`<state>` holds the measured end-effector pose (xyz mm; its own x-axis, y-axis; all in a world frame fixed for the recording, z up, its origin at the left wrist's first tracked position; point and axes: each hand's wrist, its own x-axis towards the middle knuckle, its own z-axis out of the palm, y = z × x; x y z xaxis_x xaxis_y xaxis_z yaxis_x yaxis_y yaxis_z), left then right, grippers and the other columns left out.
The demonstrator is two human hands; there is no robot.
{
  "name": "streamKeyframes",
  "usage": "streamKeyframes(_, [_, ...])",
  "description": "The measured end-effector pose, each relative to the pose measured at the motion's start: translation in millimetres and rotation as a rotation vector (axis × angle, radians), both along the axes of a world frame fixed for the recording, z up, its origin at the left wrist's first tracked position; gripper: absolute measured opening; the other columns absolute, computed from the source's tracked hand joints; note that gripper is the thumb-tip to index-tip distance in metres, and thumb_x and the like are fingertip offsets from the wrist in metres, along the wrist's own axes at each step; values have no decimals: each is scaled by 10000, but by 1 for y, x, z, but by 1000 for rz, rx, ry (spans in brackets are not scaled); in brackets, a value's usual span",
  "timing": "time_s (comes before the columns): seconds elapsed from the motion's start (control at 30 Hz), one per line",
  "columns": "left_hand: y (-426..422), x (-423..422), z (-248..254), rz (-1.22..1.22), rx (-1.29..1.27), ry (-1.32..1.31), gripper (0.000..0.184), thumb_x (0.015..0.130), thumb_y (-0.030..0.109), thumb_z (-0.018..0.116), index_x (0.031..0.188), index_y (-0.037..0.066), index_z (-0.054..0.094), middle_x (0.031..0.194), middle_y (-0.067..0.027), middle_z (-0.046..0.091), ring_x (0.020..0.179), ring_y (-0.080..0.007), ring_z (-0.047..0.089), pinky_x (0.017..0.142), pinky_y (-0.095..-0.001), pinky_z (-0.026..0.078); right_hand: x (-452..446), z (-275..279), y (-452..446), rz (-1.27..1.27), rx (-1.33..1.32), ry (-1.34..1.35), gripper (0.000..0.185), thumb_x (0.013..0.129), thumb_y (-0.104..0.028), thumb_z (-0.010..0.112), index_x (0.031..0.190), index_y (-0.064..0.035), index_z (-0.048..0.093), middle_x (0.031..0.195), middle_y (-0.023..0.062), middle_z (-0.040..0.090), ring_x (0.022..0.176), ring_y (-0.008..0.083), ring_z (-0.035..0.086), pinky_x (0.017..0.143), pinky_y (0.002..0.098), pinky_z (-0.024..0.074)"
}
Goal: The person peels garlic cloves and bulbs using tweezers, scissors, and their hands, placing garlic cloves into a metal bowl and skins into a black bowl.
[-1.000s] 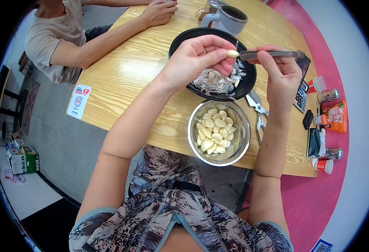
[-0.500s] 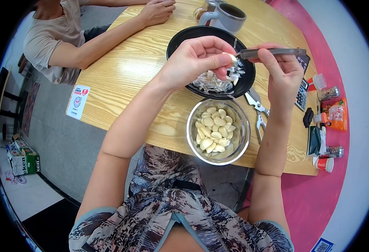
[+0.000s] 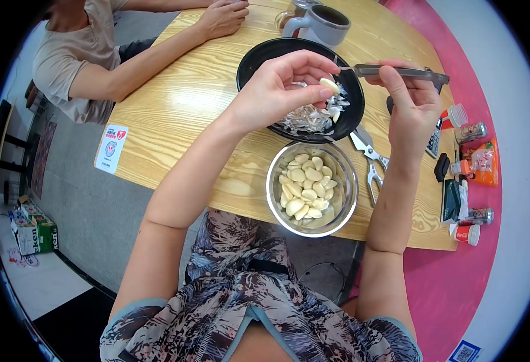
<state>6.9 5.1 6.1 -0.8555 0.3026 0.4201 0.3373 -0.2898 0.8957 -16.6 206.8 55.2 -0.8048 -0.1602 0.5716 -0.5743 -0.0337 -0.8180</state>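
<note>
My left hand (image 3: 280, 90) pinches a pale garlic clove (image 3: 329, 85) between thumb and fingers, above a black bowl (image 3: 250, 67). Papery garlic skins (image 3: 306, 119) lie in that bowl. My right hand (image 3: 408, 99) grips a small knife (image 3: 397, 72) by its grey handle. The thin blade points left, its tip close to my left fingertips and a little above the clove. Nearer my body, a clear round bowl (image 3: 350, 208) holds several peeled cloves (image 3: 304, 184). Silver scissors (image 3: 370, 158) lie on the table beside my right forearm.
A grey mug (image 3: 320, 29) and a jar stand behind the black bowl. Across the table at left, another person rests a hand (image 3: 224, 19) near the edge. Along the right side are a calculator (image 3: 434, 143), cups, cans and an orange packet (image 3: 485, 161).
My right hand has drawn the knife slightly right, so more of its blade shows. The clove is now more exposed between my left fingers.
</note>
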Motion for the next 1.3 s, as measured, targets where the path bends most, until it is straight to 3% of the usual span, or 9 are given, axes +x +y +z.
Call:
streamKeyframes(0.1, [2, -2, -3, 61, -15, 58, 327, 892, 77, 619, 1191, -18, 527, 965, -80, 640, 849, -114, 626, 781, -257, 532, -6, -3, 1, -35, -20, 34, 133, 864, -28, 640, 974, 46, 634, 893, 139, 687, 787, 192, 670, 759, 276, 517])
streamKeyframes(0.17, [3, -4, -5, 73, 111, 25, 294, 918, 97, 588, 1184, -19, 536, 962, -88, 644, 850, -114, 631, 780, -260, 536, -8, -6, -4, -76, -72, 38, 154, 836, -50, 682, 962, 36, 660, 855, 97, 684, 762, 142, 654, 714, 238, 512])
streamKeyframes(0.23, [-3, -5, -5, 55, 132, -56, 281, 933, 114, 569, 1178, -20, 542, 956, -91, 647, 843, -115, 636, 777, -262, 543, -20, -15, 2, -21, 321, -38, 180, 826, -70, 687, 973, 29, 660, 845, 79, 682, 777, 126, 641, 714, 250, 504])
streamKeyframes(0.27, [-6, -7, -5, 37, 152, -136, 272, 947, 131, 550, 1173, -21, 548, 949, -94, 650, 836, -116, 641, 774, -263, 550, -21, -24, 1, -20, 397, -118, 196, 816, -85, 690, 980, 20, 662, 839, 66, 679, 787, 114, 628, 717, 257, 498])
streamKeyframes(0.47, [-12, -13, -10, -86, 343, -280, 295, 979, 188, 494, 1159, -39, 553, 934, -92, 658, 784, -115, 650, 763, -256, 567, -16, -16, -8, -56, 163, -155, 168, 839, -61, 681, 964, 45, 644, 858, 83, 680, 816, 127, 652, 756, 232, 501])
streamKeyframes(0.83, [-10, -11, -11, -99, 269, -317, 312, 982, 206, 488, 1166, -37, 556, 933, -94, 666, 774, -110, 653, 727, -245, 560, -15, -15, -4, 16, 187, -183, 170, 839, -62, 691, 963, 44, 643, 874, 84, 678, 817, 120, 649, 760, 224, 500])
streamKeyframes(0.9, [-9, -12, -12, -102, 269, -331, 306, 979, 198, 492, 1164, -36, 558, 931, -93, 667, 773, -109, 653, 726, -245, 559, -13, -14, -7, 1, 97, -156, 171, 836, -53, 690, 970, 42, 644, 882, 78, 676, 820, 113, 642, 756, 223, 500])
streamKeyframes(1.3, [-9, -10, -11, -75, 258, -335, 346, 965, 115, 501, 1272, -43, 510, 993, -85, 645, 849, -111, 643, 821, -252, 547, -14, -17, -7, 27, 153, -161, 160, 837, -53, 687, 968, 31, 651, 872, 67, 673, 806, 105, 636, 745, 224, 498])
